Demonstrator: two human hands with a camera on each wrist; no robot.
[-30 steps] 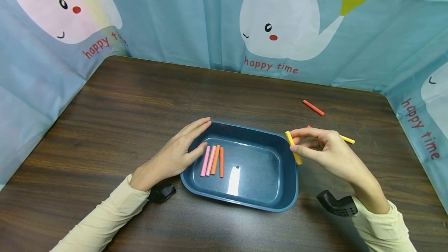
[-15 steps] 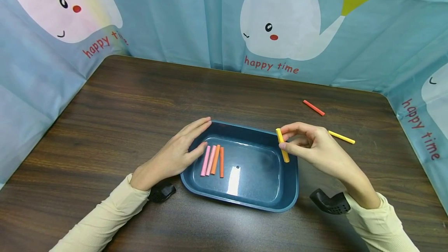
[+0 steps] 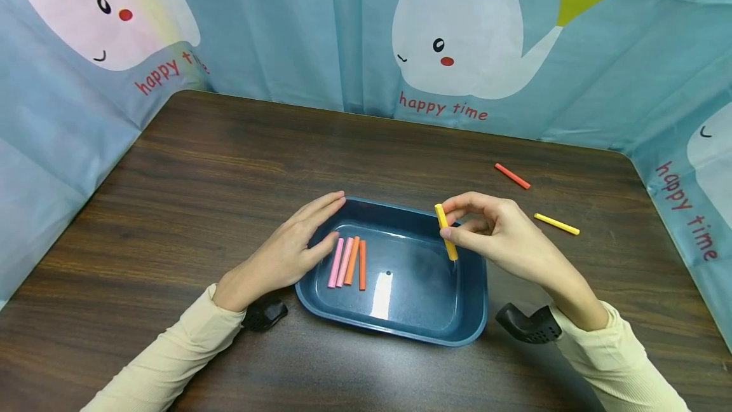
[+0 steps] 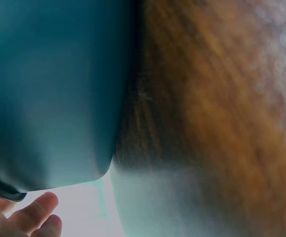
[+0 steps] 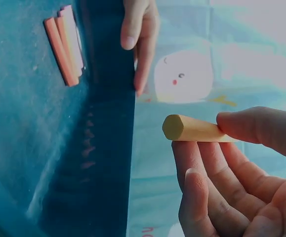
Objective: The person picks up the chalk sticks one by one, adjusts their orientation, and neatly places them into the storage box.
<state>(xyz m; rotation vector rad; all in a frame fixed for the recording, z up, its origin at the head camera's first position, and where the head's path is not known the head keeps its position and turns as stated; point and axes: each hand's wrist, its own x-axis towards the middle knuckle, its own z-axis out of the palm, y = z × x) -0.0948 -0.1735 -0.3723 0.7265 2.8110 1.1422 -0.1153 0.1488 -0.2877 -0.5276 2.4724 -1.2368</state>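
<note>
A dark blue plastic tray (image 3: 423,285) stands on the table, with two pink and two orange chalk sticks (image 3: 346,263) lying side by side at its left. My left hand (image 3: 286,250) holds the tray's left rim near the far corner. Its thumb is on the inner side; fingertips (image 4: 41,210) hang outside the wall in the left wrist view. Over the tray's right part, my right hand (image 3: 503,234) pinches a yellow chalk stick (image 3: 446,234) between thumb and fingers. The right wrist view shows this stick's six-sided end (image 5: 172,127).
Beyond the tray at the right, a red chalk stick (image 3: 512,176) and another yellow stick (image 3: 556,224) lie on the brown wood-grain table (image 3: 240,145). A blue curtain (image 3: 297,30) printed with whales hangs along the table's back and sides.
My right hand has moved left with the yellow chalk stick, from the tray's right rim to over its inside. The yellow stick on the table shows fully now. My left hand stays put.
</note>
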